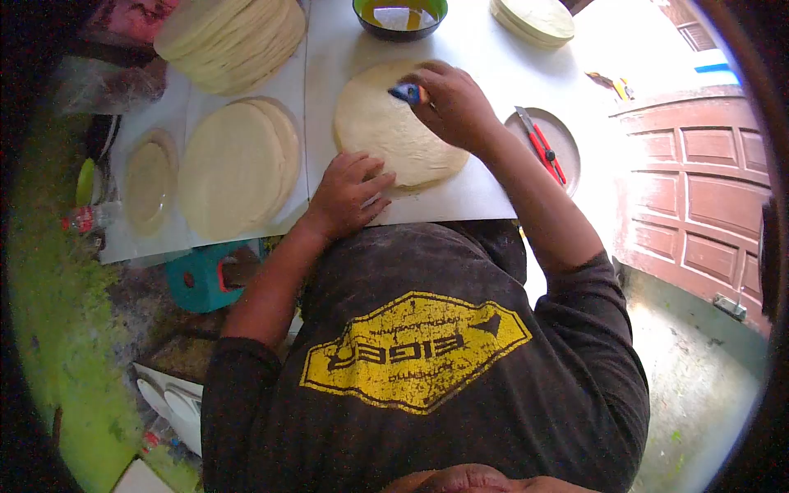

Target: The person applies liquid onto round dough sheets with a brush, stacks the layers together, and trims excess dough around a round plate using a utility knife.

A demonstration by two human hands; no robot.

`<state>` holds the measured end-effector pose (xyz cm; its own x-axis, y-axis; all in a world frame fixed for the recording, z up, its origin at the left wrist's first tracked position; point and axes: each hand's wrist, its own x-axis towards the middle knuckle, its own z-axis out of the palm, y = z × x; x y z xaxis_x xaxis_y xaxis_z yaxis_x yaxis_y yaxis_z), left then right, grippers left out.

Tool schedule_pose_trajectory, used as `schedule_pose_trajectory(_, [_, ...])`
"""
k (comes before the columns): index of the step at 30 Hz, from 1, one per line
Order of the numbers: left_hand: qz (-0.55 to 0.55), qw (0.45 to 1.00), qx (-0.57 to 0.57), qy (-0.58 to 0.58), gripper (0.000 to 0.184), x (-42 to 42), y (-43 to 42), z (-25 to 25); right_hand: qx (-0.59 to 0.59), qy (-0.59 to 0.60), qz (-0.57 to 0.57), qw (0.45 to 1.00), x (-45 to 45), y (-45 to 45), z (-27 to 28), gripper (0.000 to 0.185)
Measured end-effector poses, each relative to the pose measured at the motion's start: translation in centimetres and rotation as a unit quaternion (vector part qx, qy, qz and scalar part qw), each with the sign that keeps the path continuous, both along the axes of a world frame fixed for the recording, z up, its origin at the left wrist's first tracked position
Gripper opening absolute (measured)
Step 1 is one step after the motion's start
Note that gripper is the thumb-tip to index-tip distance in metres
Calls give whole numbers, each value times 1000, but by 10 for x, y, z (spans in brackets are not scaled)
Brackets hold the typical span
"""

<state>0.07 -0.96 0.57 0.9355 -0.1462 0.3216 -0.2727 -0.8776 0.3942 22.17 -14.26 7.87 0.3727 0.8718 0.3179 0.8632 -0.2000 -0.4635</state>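
Observation:
A round, flat sheet of pale dough [394, 131] lies on the white tabletop in front of me, looking like a low stack at its near edge. My left hand [349, 195] rests at its near left edge, fingers apart and slightly bent, fingertips touching the dough. Over the far right part of the sheet, my right hand [454, 107] is closed round a tool with a blue and orange handle [404, 93]. The tool's working end is hidden by the hand, so I cannot tell its kind. Just beyond the dough stands a dark bowl with a green inside [403, 33], holding amber liquid.
Tall dough stack [234, 45] at far left; lower stack [234, 168] nearer, beside a small clear-edged disc [149, 187]. More rounds [534, 20] lie far right. A red box cutter [542, 148] rests on a grey round plate [567, 135]. A teal stool [195, 279] stands below the table.

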Motion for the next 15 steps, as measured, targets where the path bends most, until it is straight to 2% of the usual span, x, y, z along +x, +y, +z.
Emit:
schedule_pose_trajectory(2, [7, 1000, 8, -8, 43, -3, -1, 0, 134, -85, -38, 987, 6, 25, -10, 21])
schedule_pose_trajectory(3, [18, 1000, 8, -5, 43, -5, -1, 1, 136, -85, -40, 986, 4, 27, -11, 21])
schedule_pose_trajectory(4, [29, 1000, 8, -4, 43, -7, -1, 1, -6, -44, -132, 990, -1, 28, -2, 22])
schedule_pose_trajectory(5, [28, 1000, 9, -5, 43, -11, 0, -2, -148, -2, -220, 964, -3, 30, 2, 25])
schedule_pose_trajectory(8, [51, 998, 23, 38, 42, -19, 2, -5, -134, 26, -199, 970, -6, 35, -8, 24])
schedule_pose_trajectory(9, [55, 997, 16, 42, 41, -21, 3, -5, -90, 19, -177, 980, -14, 41, -16, 23])
schedule_pose_trajectory(11, [53, 998, 9, 44, 41, -22, 4, -5, -127, -38, -66, 989, -44, 55, -27, 24])
schedule_pose_trajectory(13, [65, 998, -15, -11, 37, -24, 6, -9, -79, 67, 60, 993, -68, 47, -13, 28])
schedule_pose_trajectory(14, [63, 998, -16, -8, 37, -25, 6, -8, -77, 95, 40, 992, -62, 44, -21, 29])
schedule_pose_trajectory(15, [68, 997, -37, -20, 34, -26, 6, -6, -50, 52, -5, 997, -43, 39, -40, 29])
